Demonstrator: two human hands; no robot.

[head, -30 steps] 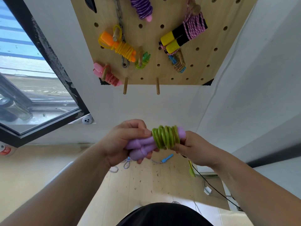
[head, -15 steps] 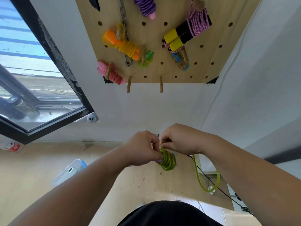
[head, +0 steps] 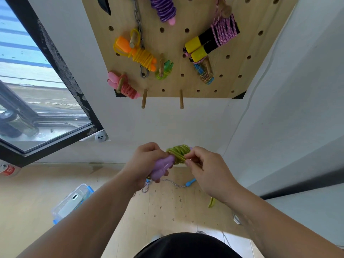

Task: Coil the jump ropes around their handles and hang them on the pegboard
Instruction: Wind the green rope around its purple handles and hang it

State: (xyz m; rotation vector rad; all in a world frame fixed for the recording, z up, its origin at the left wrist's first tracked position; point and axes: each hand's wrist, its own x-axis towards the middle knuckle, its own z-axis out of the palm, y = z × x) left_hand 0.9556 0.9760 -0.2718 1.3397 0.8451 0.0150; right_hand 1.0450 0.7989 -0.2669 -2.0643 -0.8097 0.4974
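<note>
While the left hand is curled round the butt ends of the paired purple handles, the right hand pinches a strand of the green rope between thumb and fingertips, right at the coil wound on the handles' far half. The bundle sits between the two hands at chest height, its long axis running from lower left, inside the left fist, up to the right, where the coil meets the right fingers. So the left hand carries the weight and the right hand is nearer the loose strand. A short bit of green shows under the right wrist, probably slack, though the hand hides how it joins the coil. My reading is that the last turns are being tucked or tightened, not yet hung. The pegboard lies straight ahead and above, well apart from the hands, and two bare pegs stand on its bottom row almost directly over the bundle. Hanging will likely need a loop lifted up to one of them. Another rope with blue handles lies on the floor below.
</note>
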